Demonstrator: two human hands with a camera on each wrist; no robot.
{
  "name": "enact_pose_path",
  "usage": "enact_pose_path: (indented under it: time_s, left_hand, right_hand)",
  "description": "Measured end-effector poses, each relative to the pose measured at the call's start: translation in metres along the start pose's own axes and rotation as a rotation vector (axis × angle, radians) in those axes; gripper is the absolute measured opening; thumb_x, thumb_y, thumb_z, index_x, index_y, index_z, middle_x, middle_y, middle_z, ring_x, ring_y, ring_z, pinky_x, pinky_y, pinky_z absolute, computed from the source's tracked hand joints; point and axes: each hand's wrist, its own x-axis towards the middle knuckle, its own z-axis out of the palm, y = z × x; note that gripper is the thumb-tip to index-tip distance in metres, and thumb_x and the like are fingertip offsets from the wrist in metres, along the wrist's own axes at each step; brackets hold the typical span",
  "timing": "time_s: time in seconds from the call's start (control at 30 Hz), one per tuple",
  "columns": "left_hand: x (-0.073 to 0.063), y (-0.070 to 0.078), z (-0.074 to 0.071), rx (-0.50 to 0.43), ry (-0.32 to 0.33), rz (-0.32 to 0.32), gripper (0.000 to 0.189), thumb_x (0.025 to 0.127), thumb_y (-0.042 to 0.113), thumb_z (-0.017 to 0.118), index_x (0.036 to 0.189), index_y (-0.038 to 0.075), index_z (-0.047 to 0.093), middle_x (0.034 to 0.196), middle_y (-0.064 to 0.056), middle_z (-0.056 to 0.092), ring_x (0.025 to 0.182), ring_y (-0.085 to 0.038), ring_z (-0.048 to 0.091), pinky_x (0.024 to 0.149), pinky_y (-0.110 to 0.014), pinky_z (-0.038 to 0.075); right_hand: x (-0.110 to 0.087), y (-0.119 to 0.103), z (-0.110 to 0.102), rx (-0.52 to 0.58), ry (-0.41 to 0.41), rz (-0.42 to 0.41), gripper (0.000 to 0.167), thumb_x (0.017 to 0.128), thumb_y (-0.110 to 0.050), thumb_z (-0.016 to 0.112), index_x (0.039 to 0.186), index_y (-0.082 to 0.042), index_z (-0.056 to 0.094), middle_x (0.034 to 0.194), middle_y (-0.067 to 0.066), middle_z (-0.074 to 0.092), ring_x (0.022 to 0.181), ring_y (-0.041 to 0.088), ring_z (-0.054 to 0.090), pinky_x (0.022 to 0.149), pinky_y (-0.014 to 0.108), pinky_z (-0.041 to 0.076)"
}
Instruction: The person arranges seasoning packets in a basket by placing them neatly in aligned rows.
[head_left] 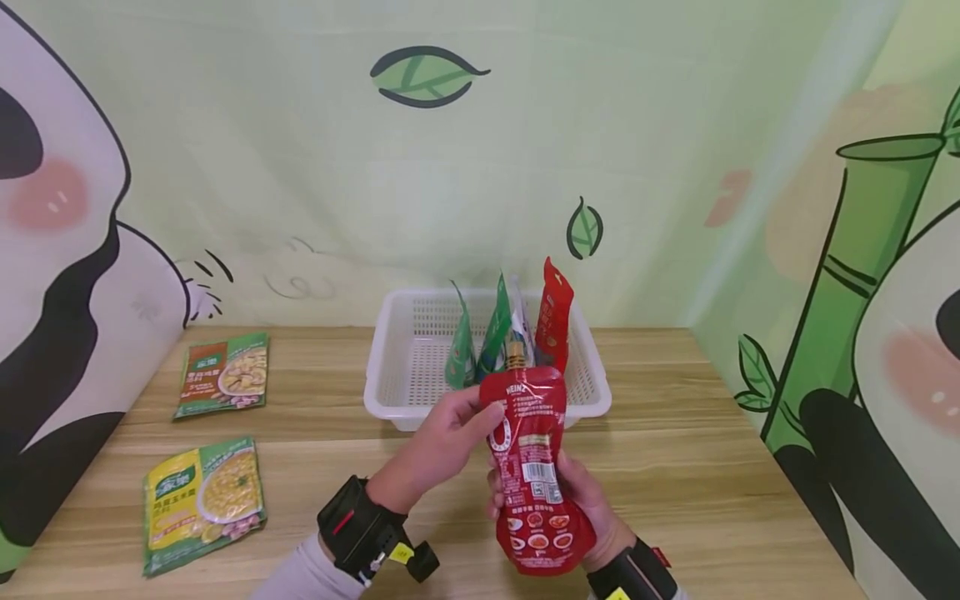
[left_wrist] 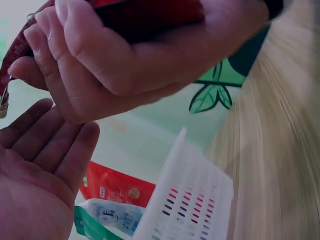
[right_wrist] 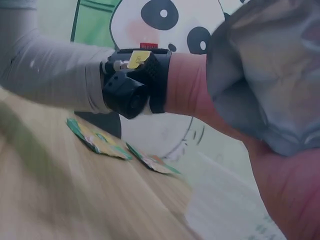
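A red Heinz sauce pouch stands upright before me, its printed panel facing me and its capped spout at the top. My right hand grips its lower part, thumb along the right edge and fingers wrapped behind. In the left wrist view those curled fingers show round the pouch. My left hand is at the pouch's upper left, the thumb overlapping its front. The left wrist view shows the left fingers straight, palm up, below the pouch. The pouch's silvery underside fills the right wrist view's upper right.
Behind the pouch is a white perforated basket holding two green packets, a pale one and a red packet, all upright. Two soup packets, one brown-and-green, one yellow-and-green, lie flat on the left of the wooden table.
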Motion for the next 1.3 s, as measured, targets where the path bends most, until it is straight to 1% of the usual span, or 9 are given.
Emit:
enact_pose_path:
  time_s: [0.07,0.2,0.3,0.4,0.5,0.63,0.83,1.07,1.3]
  left_hand:
    - [0.001,0.000,0.001,0.025,0.023,-0.010,0.040,0.108,0.030,0.052,0.134,0.002,0.061,0.122,-0.019,0.071,0.111,-0.021,0.068,0.097,-0.037,0.055]
    - [0.002,-0.002,0.000,0.083,0.098,-0.058,0.037,0.107,0.027,0.053,0.133,0.003,0.062,0.125,-0.017,0.071,0.114,-0.025,0.069,0.097,-0.036,0.056]
    - [0.003,-0.004,0.000,0.088,0.161,-0.102,0.035,0.106,0.028,0.056,0.132,0.005,0.064,0.128,-0.015,0.071,0.118,-0.027,0.069,0.102,-0.038,0.055]
    - [0.003,-0.002,0.002,0.118,0.209,-0.126,0.037,0.103,0.031,0.062,0.132,0.008,0.064,0.130,-0.012,0.071,0.121,-0.028,0.068,0.103,-0.043,0.054]
    - [0.004,0.001,0.008,0.212,0.254,-0.147,0.043,0.098,0.037,0.069,0.131,0.009,0.066,0.127,-0.011,0.072,0.118,-0.027,0.070,0.101,-0.044,0.056]
    - [0.006,0.010,0.018,0.370,0.321,-0.183,0.056,0.091,0.049,0.074,0.130,0.009,0.067,0.126,-0.010,0.073,0.114,-0.026,0.072,0.098,-0.043,0.057]
    - [0.012,0.027,0.030,0.586,0.396,-0.172,0.067,0.087,0.066,0.069,0.125,0.010,0.069,0.118,-0.006,0.076,0.104,-0.022,0.074,0.090,-0.041,0.059]
    - [0.015,0.032,0.035,0.708,0.433,-0.145,0.058,0.091,0.062,0.067,0.113,0.009,0.072,0.090,-0.002,0.076,0.073,-0.014,0.061,0.064,-0.029,0.050]
    - [0.016,0.031,0.038,0.759,0.441,-0.125,0.049,0.095,0.051,0.067,0.110,0.005,0.072,0.082,-0.002,0.074,0.063,-0.012,0.056,0.055,-0.026,0.045]
  right_hand:
    - [-0.002,-0.003,-0.002,-0.146,0.111,-0.036,0.043,0.103,-0.048,0.052,0.138,-0.022,0.049,0.123,-0.004,0.069,0.110,0.011,0.069,0.101,0.031,0.054]
    - [-0.001,-0.010,-0.004,-0.490,0.431,-0.098,0.034,0.107,-0.037,0.051,0.134,-0.015,0.053,0.112,-0.004,0.069,0.102,0.011,0.068,0.089,0.031,0.057]
    - [0.006,-0.012,-0.003,-0.680,0.649,-0.138,0.038,0.104,-0.026,0.060,0.136,-0.005,0.057,0.110,0.000,0.068,0.099,0.014,0.065,0.086,0.031,0.057]
    - [0.014,-0.012,-0.001,-0.836,0.819,-0.178,0.040,0.098,-0.020,0.070,0.133,-0.002,0.062,0.111,0.008,0.067,0.097,0.017,0.064,0.083,0.030,0.058]
    - [0.019,-0.011,0.000,-0.953,0.930,-0.215,0.040,0.092,-0.020,0.078,0.129,-0.008,0.068,0.115,0.014,0.068,0.098,0.020,0.064,0.081,0.027,0.058]
    - [0.021,-0.008,0.000,-1.100,0.997,-0.289,0.043,0.087,-0.025,0.084,0.127,-0.015,0.071,0.121,0.010,0.068,0.100,0.020,0.065,0.081,0.024,0.057]
    - [0.023,-0.001,0.001,-1.327,0.992,-0.394,0.041,0.085,-0.027,0.086,0.124,-0.026,0.072,0.115,-0.002,0.069,0.100,0.016,0.065,0.082,0.026,0.057]
    - [0.023,0.002,0.001,-1.383,1.003,-0.431,0.045,0.084,-0.025,0.087,0.126,-0.025,0.071,0.110,0.000,0.069,0.095,0.013,0.064,0.079,0.025,0.056]
    - [0.022,0.002,0.000,-1.382,1.002,-0.449,0.044,0.084,-0.024,0.086,0.126,-0.024,0.071,0.111,-0.001,0.069,0.095,0.013,0.063,0.079,0.024,0.056]
